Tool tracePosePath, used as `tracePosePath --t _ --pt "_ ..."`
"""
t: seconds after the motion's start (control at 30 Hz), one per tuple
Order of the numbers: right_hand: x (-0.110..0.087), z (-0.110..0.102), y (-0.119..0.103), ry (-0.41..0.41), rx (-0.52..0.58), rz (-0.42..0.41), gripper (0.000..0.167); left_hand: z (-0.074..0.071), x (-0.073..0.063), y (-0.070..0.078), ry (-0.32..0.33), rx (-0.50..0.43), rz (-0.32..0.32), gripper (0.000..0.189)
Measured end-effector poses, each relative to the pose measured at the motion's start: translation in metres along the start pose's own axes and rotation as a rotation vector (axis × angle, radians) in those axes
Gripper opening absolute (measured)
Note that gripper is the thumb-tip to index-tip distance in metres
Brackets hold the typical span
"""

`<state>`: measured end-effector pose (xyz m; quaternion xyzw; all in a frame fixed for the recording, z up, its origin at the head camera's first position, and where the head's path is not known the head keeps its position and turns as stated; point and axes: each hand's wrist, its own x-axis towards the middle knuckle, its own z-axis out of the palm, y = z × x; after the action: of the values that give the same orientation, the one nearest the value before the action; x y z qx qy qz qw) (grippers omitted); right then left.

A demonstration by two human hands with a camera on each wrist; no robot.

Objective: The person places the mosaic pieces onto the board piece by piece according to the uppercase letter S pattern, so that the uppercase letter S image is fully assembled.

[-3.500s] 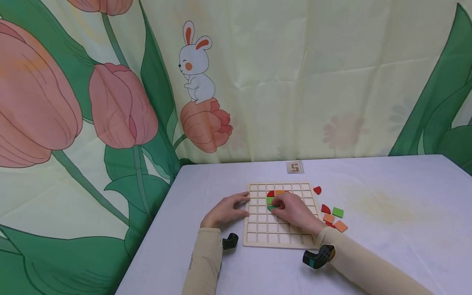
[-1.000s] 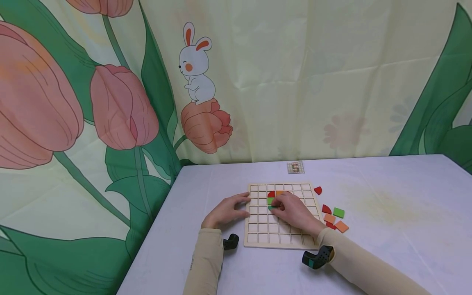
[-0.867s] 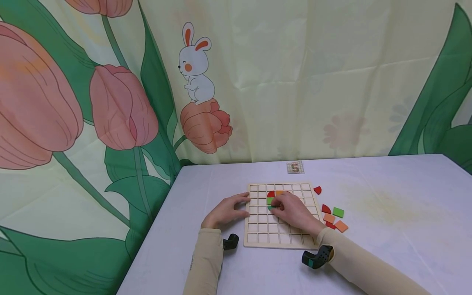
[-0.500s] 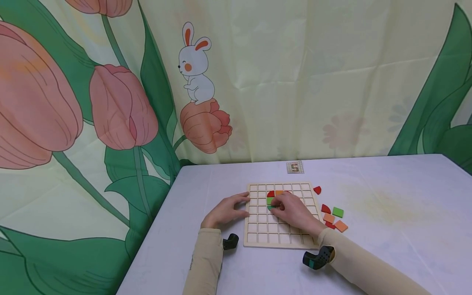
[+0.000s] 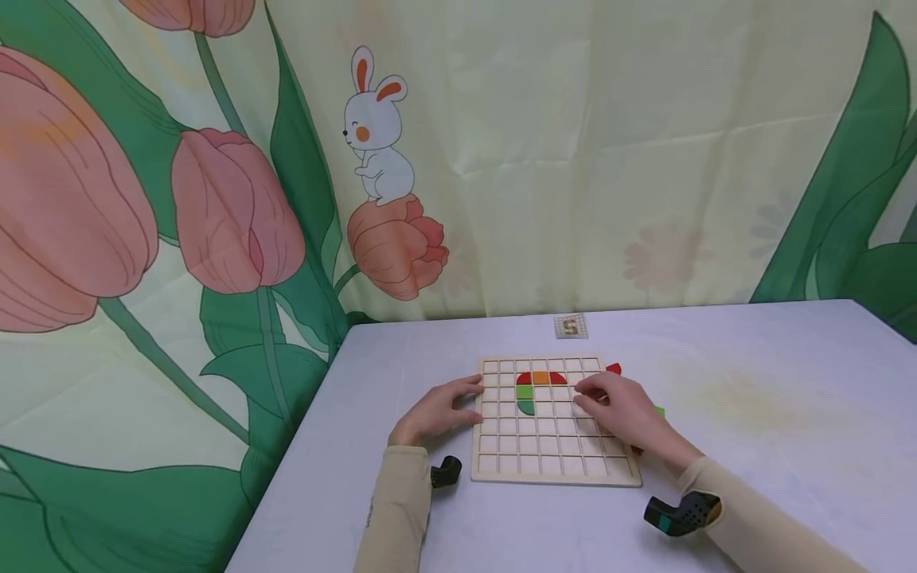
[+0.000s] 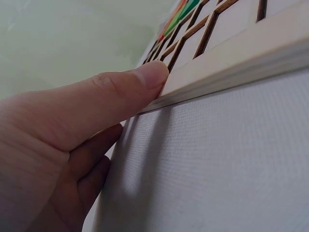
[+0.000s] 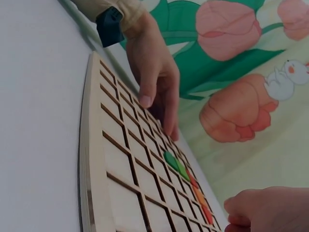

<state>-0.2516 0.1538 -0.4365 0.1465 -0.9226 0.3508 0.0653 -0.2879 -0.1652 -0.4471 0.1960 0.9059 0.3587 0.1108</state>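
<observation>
A wooden grid board (image 5: 501, 469) lies on the table. Its cells hold a red quarter-round piece (image 5: 524, 378), an orange square (image 5: 540, 378), another red quarter-round (image 5: 557, 378), a light green square (image 5: 524, 391) and a dark green quarter-round (image 5: 526, 407). My left hand (image 5: 438, 410) rests against the board's left edge; in the left wrist view its thumb (image 6: 120, 87) touches the frame. Over the board's right side is my right hand (image 5: 619, 410), fingers bent loosely, with nothing visible between thumb and fingertips.
Beyond the board lies a small patterned card (image 5: 571, 325). Right of the board, a red piece (image 5: 614, 368) and a green piece (image 5: 661, 411) show partly past my right hand, which hides other loose pieces. A curtain (image 5: 530, 159) with printed tulips and a rabbit hangs behind the table.
My right hand has left the placed pieces and moved right, uncovering the red, orange and green row and column. It now covers most loose pieces. The left hand stays at the board's edge.
</observation>
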Motion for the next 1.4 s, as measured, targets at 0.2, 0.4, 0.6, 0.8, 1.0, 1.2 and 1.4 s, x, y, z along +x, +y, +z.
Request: tracePosePath --t 0.2,0.4,0.6,0.8,1.0,1.2,1.4 --pt "-0.018 -0.02 0.016 0.012 0.007 0.085 0.032 0.0 -0.002 -0.001 0.006 0.005 0.004 0.058" --pt "-0.032 -0.035 0.031 0.026 0.016 0.153 0.039 0.0 -0.001 0.001 0.004 -0.002 0.016 0.058" --pt "-0.04 -0.047 0.047 0.036 -0.021 0.18 0.044 0.0 0.0 0.0 0.007 -0.002 0.015 0.059" --pt "-0.047 -0.054 0.058 0.054 -0.059 0.169 0.044 0.0 0.0 -0.001 0.004 0.006 0.023 0.059" --pt "-0.052 -0.054 0.067 0.073 -0.081 0.141 0.042 0.0 -0.001 -0.001 0.006 0.01 0.022 0.059" --pt "-0.053 -0.055 0.066 0.055 -0.078 0.135 0.041 0.0 0.0 -0.002 0.0 0.012 0.021 0.059" --pt "-0.058 -0.055 0.063 0.034 -0.082 0.131 0.034 -0.001 0.0 -0.001 0.001 0.005 0.018 0.059"
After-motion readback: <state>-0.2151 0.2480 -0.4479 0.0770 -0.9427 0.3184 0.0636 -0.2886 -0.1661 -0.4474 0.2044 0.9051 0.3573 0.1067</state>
